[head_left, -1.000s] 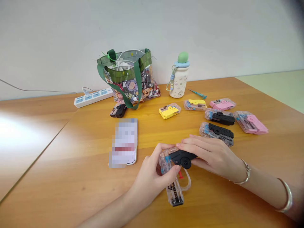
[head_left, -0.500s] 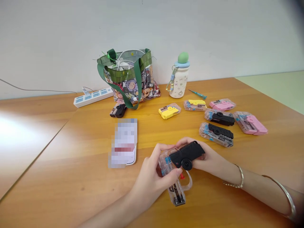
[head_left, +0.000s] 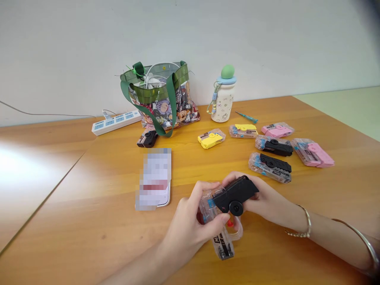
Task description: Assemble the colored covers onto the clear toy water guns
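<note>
A folding toy water gun (head_left: 219, 211), clear plastic with a black section and a red trigger, is held above the table between both hands. My left hand (head_left: 190, 219) wraps round its clear body, thumb lying below the black round knob. With fingers closed on the black end, my right hand (head_left: 252, 198) grips it from the far right side; part of those fingers is hidden behind the gun. The clear part points down toward me, swung out at an angle from the black section.
Folded water guns lie beyond my hands: black (head_left: 270, 167), pink (head_left: 313, 152), yellow (head_left: 211, 138) and several others. A phone (head_left: 154, 178) lies left. Farther back are a screwdriver (head_left: 247, 117), a bottle (head_left: 224, 99), a bag (head_left: 160, 103) and a power strip (head_left: 117, 122).
The water gun and both hands have shifted slightly to the right. The grip of both hands looks the same, and the things on the table stay where they were.
</note>
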`<move>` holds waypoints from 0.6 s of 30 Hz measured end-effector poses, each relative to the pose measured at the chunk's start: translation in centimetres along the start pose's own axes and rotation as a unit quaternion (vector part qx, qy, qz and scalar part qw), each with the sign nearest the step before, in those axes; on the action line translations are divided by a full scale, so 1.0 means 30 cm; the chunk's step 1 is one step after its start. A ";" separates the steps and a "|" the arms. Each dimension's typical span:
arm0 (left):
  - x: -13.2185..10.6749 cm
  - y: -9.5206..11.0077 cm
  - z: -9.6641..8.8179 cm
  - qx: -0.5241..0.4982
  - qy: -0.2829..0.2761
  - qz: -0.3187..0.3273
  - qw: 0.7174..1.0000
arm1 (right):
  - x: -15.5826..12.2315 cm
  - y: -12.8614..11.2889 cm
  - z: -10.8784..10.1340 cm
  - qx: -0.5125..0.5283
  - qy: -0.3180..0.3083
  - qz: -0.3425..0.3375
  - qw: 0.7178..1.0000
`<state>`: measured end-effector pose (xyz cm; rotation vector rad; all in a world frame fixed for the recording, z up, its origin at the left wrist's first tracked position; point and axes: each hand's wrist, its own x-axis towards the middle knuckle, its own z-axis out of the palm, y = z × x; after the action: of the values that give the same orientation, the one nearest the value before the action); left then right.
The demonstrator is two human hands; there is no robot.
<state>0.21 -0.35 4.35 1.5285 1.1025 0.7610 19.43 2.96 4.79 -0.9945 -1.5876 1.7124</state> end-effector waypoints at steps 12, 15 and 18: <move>0.024 0.007 -0.015 0.043 -0.032 -0.039 0.998 | 0.005 0.012 -0.025 -0.276 0.053 -0.132 0.951; 0.027 0.008 -0.020 0.053 -0.039 -0.029 0.997 | -0.002 -0.007 -0.049 -0.479 0.039 -0.264 0.837; 0.027 0.010 -0.020 0.059 -0.045 -0.017 0.997 | -0.004 -0.023 -0.062 -0.582 0.021 -0.333 0.742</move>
<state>0.05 0.63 4.71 1.6229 1.1203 0.6069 21.02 3.96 5.49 -0.7297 -2.5756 0.0655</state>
